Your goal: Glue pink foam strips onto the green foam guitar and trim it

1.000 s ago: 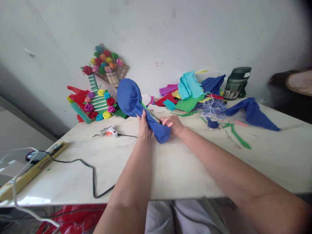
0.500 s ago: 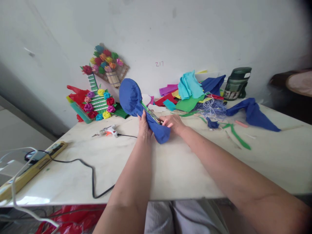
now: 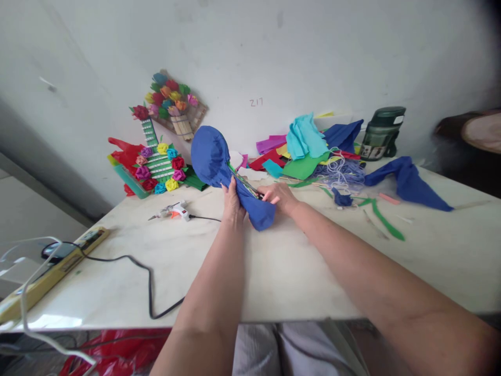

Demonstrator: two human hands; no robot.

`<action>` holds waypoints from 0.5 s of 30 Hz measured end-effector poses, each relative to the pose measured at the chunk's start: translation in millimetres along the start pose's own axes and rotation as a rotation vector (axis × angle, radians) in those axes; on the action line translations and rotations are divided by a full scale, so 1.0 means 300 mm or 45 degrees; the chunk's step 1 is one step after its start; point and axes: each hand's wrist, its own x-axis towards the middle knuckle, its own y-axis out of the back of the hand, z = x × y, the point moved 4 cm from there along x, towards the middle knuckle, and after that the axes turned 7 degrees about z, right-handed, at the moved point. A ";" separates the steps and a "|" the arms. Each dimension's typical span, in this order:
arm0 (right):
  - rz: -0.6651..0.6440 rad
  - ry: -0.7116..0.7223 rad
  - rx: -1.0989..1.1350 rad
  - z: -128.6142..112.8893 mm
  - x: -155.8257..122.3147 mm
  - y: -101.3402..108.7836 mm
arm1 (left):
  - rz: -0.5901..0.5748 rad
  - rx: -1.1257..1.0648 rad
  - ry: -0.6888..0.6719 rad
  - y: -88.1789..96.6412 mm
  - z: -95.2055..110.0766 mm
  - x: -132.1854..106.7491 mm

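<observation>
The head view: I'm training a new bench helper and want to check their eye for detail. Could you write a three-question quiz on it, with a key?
1. True or false: the glue gun lies on the table with a dark cord running from it.

2. Fill in the missing word: in the picture, the dark green bottle is to the ____ of the turquoise sheet.

3. Multiple choice: what does the left hand grip?
A. the dark green bottle
B. the blue-covered piece
C. the glue gun

Key: 1. True. 2. right. 3. B.
</observation>
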 end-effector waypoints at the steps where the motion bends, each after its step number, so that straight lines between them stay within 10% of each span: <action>1: -0.006 -0.004 -0.006 -0.002 0.000 0.002 | -0.003 -0.006 -0.007 0.000 0.001 0.000; 15: -0.007 -0.029 -0.019 0.007 0.012 -0.031 | 0.046 0.007 -0.020 0.009 0.009 0.004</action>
